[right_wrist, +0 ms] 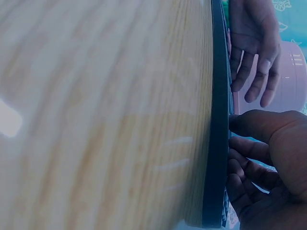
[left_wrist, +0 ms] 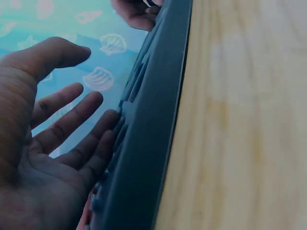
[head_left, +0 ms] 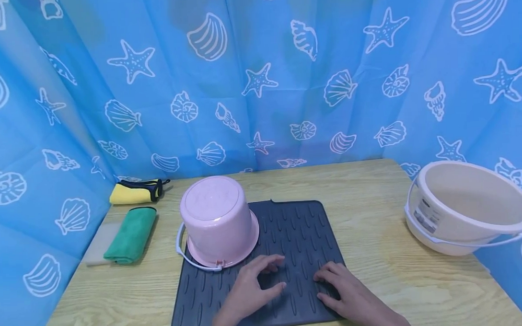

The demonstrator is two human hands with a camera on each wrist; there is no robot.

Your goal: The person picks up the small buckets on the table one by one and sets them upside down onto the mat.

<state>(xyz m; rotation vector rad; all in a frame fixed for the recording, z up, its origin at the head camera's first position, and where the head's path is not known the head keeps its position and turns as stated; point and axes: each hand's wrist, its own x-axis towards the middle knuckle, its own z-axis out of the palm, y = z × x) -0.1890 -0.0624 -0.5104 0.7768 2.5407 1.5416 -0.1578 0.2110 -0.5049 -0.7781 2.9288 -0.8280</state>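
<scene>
Both hands are over the dark ribbed mat (head_left: 292, 306) on the wooden table. My left hand (head_left: 250, 288) is in front of the pink bucket, its fingers loosely bent and thumb apart; the left wrist view shows an empty palm and fingers (left_wrist: 103, 124) by the mat. Farther right, my right hand (head_left: 345, 292) rests its fingertips on the mat's right part, holding nothing. The pink bucket (head_left: 220, 227) stands upside down on the mat's back left part, its white handle (head_left: 179, 245) lying round its left side.
A cream bucket (head_left: 436, 224) with a handle stands upright at the right. At the left lie a rolled yellow cloth (head_left: 130, 193), a folded green cloth (head_left: 131, 234) and a greyish-white cloth (head_left: 100, 243). A blue seashell curtain (head_left: 276, 119) hangs behind the table (head_left: 370, 197).
</scene>
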